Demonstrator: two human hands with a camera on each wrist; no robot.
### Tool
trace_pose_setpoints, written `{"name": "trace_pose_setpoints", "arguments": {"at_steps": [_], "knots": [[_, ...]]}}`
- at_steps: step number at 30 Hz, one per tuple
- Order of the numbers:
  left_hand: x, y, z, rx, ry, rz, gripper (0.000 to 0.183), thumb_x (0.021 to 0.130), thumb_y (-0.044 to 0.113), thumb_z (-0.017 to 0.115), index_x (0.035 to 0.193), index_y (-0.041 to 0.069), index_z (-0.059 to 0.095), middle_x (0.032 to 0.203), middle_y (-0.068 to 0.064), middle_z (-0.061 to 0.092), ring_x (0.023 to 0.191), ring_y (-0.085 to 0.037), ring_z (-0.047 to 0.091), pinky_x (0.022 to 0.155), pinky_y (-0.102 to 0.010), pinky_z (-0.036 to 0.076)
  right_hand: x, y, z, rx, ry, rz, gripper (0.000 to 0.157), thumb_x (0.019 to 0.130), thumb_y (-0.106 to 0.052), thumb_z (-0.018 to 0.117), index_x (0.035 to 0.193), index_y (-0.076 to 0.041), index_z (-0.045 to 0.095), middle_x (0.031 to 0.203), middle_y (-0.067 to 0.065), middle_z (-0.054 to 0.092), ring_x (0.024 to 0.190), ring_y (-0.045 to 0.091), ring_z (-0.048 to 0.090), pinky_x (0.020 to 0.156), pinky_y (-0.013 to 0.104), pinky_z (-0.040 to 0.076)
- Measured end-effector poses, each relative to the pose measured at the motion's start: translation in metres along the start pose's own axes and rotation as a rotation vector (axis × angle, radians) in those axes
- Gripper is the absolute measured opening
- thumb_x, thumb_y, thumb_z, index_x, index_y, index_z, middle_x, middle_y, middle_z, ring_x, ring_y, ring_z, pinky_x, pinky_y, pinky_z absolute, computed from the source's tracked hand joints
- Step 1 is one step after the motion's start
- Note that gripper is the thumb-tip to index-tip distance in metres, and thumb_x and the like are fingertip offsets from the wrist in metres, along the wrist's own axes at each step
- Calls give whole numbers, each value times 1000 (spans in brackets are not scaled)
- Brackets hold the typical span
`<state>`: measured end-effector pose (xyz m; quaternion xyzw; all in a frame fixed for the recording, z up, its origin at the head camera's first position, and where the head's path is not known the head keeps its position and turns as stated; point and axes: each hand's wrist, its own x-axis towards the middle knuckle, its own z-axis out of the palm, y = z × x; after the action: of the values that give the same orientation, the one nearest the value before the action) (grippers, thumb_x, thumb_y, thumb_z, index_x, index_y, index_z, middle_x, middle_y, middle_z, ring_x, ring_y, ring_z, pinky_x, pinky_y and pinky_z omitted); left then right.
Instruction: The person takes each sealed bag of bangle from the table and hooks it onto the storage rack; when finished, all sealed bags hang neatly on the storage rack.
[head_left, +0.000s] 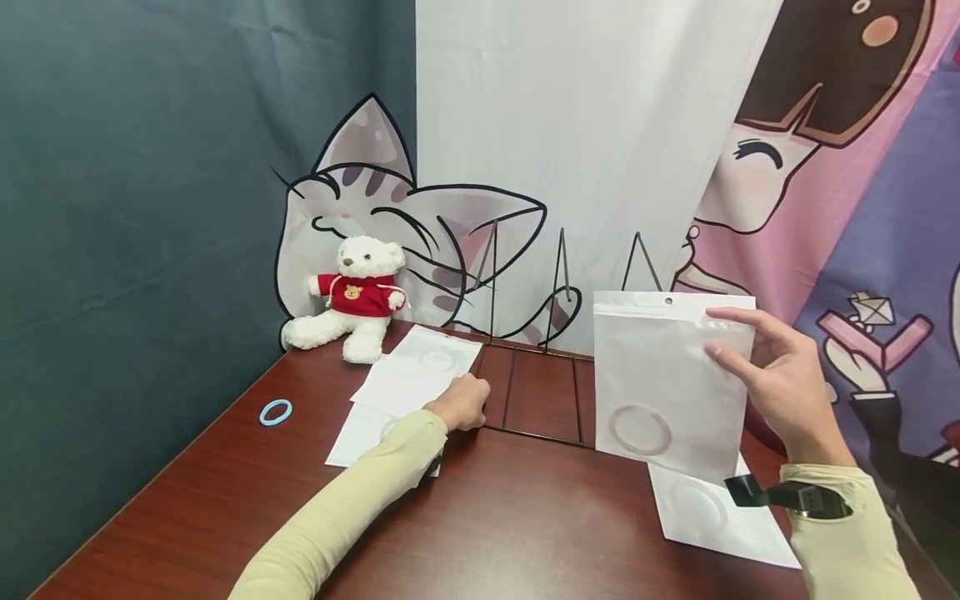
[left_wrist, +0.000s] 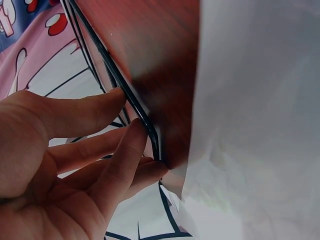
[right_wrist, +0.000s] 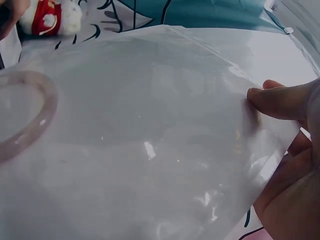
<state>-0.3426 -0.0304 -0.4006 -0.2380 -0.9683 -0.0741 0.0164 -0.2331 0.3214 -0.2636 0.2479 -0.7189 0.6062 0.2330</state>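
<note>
Right hand: thumb and fingers pinch the right edge of a white bag (head_left: 670, 375), near its top; the right hand (head_left: 791, 379) has its thumb on the front face.
Held bag: upright, raised above the table (head_left: 525, 521), to the right of the wire rack's front rail; punched hole at the top edge.
Bag contents: one pale pink bracelet (right_wrist: 48, 105), low in the bag, left corner in the head view.
Left hand: thumb and fingertips of the left hand (head_left: 461, 402) pinch a black wire of the wire rack (left_wrist: 133, 100), at its left end.
Rack: on the table, triangular wire uprights at the back.
Lower right: second bag (head_left: 738, 533), flat, partly behind the held one.
Left side: overlapping bags (head_left: 408, 375); teddy bear (head_left: 360, 296) behind; blue bracelet (head_left: 264, 414) apart.
</note>
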Motion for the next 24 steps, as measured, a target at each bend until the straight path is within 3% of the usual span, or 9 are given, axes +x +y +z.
{"name": "trace_pose_setpoints", "arguments": {"at_steps": [5,17,24], "knots": [[0,0,1,22,18,5,18,77,10,79,70,8,63,77,-10,69,78,-27,68,73,-38,57,4,1,3,-23,-1,-7,47,85,17,65,131,9,58,104,-1,73,83,5,72,65,18,57],[-1,0,1,9,3,-5,19,78,11,80,72,7,63,77,-9,68,78,-26,68,73,-36,58,7,5,5,-69,36,9,46,85,14,67,130,6,60,101,-4,73,80,3,71,63,17,56],[1,-3,4,20,36,34,17,76,10,78,72,7,63,74,-9,67,76,-26,67,70,-36,57,6,8,5,-54,64,17,45,85,15,67,129,6,61,99,-3,73,79,3,71,62,17,56]]}}
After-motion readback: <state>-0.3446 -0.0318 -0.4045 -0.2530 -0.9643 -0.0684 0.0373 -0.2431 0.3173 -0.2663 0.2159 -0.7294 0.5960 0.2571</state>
